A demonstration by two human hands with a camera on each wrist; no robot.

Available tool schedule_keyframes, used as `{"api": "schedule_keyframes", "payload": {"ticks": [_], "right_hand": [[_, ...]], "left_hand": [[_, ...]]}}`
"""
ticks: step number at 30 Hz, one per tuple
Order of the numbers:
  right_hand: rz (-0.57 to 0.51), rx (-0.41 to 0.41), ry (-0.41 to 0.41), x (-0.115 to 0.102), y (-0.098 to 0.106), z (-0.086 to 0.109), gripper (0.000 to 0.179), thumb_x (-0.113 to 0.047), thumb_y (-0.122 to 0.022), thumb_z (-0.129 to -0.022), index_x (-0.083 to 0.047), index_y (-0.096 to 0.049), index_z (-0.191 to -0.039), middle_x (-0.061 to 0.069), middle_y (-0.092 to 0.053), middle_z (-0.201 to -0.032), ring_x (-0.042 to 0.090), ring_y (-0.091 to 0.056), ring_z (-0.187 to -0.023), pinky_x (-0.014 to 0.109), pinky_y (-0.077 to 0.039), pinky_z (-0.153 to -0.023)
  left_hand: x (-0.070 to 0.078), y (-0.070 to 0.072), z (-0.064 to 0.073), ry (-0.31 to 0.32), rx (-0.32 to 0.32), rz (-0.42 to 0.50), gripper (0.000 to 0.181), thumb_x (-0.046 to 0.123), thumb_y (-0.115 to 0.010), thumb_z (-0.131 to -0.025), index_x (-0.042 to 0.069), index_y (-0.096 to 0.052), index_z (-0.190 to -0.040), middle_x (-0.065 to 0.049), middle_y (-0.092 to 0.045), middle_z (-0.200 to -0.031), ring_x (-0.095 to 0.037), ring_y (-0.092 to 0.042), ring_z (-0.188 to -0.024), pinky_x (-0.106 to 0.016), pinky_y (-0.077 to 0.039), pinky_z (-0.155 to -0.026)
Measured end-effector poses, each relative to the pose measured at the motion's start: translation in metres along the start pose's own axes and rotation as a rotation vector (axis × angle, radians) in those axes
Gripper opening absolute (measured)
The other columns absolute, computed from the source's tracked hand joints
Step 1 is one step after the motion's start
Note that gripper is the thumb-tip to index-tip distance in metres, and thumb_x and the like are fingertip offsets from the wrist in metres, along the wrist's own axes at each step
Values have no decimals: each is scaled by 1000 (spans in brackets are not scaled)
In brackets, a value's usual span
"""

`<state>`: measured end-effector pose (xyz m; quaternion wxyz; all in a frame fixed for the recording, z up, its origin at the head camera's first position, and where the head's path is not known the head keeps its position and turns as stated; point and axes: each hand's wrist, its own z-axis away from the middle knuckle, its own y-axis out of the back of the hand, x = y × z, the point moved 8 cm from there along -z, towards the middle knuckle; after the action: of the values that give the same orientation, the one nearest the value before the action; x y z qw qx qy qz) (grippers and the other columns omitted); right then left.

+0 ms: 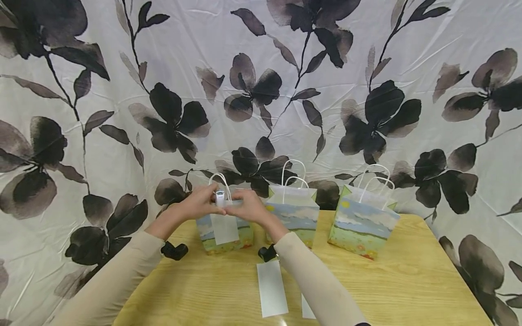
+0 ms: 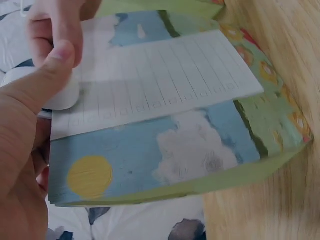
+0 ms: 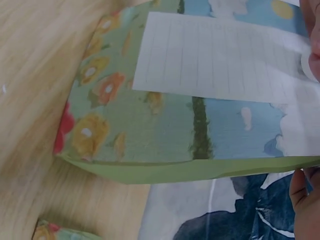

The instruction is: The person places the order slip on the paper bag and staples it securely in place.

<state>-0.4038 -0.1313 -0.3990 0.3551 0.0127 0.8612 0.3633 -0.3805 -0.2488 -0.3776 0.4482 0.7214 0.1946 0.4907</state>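
Note:
My left hand (image 1: 198, 202) grips a small white stapler (image 1: 220, 197) at the top edge of the left gift bag (image 1: 244, 233). In the left wrist view its thumb lies over the rounded white body. A lined white paper slip (image 2: 165, 82) with small boxes lies flat on the bag's painted front, its upper end at the stapler. My right hand (image 1: 246, 206) holds the bag's top edge from the other side, its fingers (image 3: 300, 197) partly out of the right wrist view. Two white cord handles (image 1: 223, 181) rise behind the hands.
Two matching gift bags, a middle one (image 1: 293, 219) and a tilted right one (image 1: 363, 224), stand on the wooden table (image 1: 408, 271). A blank-looking slip (image 1: 272, 289) lies near the front, with another slip (image 1: 307, 308) partly under the right sleeve. A floral cloth (image 1: 261, 136) hangs behind.

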Motion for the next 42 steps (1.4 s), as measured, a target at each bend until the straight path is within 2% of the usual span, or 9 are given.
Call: {"api": "schedule_keyframes", "payload": {"ticks": [4,7,9,15,19,25,31,37,42], "right_hand": [[-35,-30,-39,3,-2,-1,13,-24,-80,-83,-14,-77,-91,-7,-67,-85,8,-53,-71,23,-43,-63],[-58,-45,-45,4,-5,-2,15,-21,-80,-83,-13,-77,-95,-6,-68,-87,8,-55,-75,24,-44,-65],[-64,-43,-43,5,-6,-2,17,-20,-80,-83,-12,-77,-97,-5,-69,-89,8,-57,-79,23,-45,-68],[-76,-22,-45,5,-7,-3,23,-25,-81,-82,-13,-76,-101,-4,-70,-96,6,-61,-88,23,-48,-75],[-47,-28,-65,6,-11,-2,28,-30,-82,-80,-14,-76,-103,-6,-70,-97,5,-62,-91,21,-49,-77],[43,-58,-75,1,-9,-8,25,-29,-82,-81,-14,-74,-99,-4,-70,-95,7,-63,-88,21,-48,-76],[32,-116,-137,-1,-8,-13,30,-35,-84,-76,-16,-74,-97,-9,-68,-91,4,-59,-79,20,-47,-67],[139,-118,-56,-9,-9,-15,24,-36,-81,-80,-16,-74,-92,-8,-68,-86,5,-57,-75,20,-45,-65],[165,-122,-1,-13,-12,-11,26,-33,-77,-85,-13,-72,-100,-3,-69,-95,9,-60,-86,22,-47,-77]], "left_hand": [[-5,-1,2,23,45,105,43,24,-85,-74,7,-50,-92,-1,-67,-81,-12,-60,-65,-28,-47,-57],[-7,3,4,30,108,80,42,28,-88,-70,9,-58,-92,1,-65,-88,-14,-64,-77,-32,-52,-66],[-6,6,5,25,137,36,41,31,-89,-68,11,-63,-92,1,-62,-87,-14,-62,-77,-33,-53,-68],[-1,10,7,-35,92,14,32,20,-86,-75,10,-70,-100,3,-68,-89,-13,-64,-80,-34,-53,-70],[-5,11,12,-21,67,-10,31,20,-83,-78,10,-72,-106,4,-70,-92,-15,-64,-83,-33,-52,-68],[-10,15,14,-33,121,2,31,18,-83,-78,9,-73,-106,5,-69,-87,-15,-62,-78,-32,-52,-62],[-11,18,14,-50,150,24,28,17,-84,-77,11,-75,-102,6,-68,-83,-18,-60,-71,-31,-48,-54],[-12,17,16,-36,118,73,29,18,-81,-80,11,-74,-107,2,-71,-89,-16,-62,-72,-31,-49,-55],[-6,14,18,-64,97,39,20,17,-79,-83,9,-74,-101,-1,-72,-93,-15,-66,-79,-32,-53,-65]]}}
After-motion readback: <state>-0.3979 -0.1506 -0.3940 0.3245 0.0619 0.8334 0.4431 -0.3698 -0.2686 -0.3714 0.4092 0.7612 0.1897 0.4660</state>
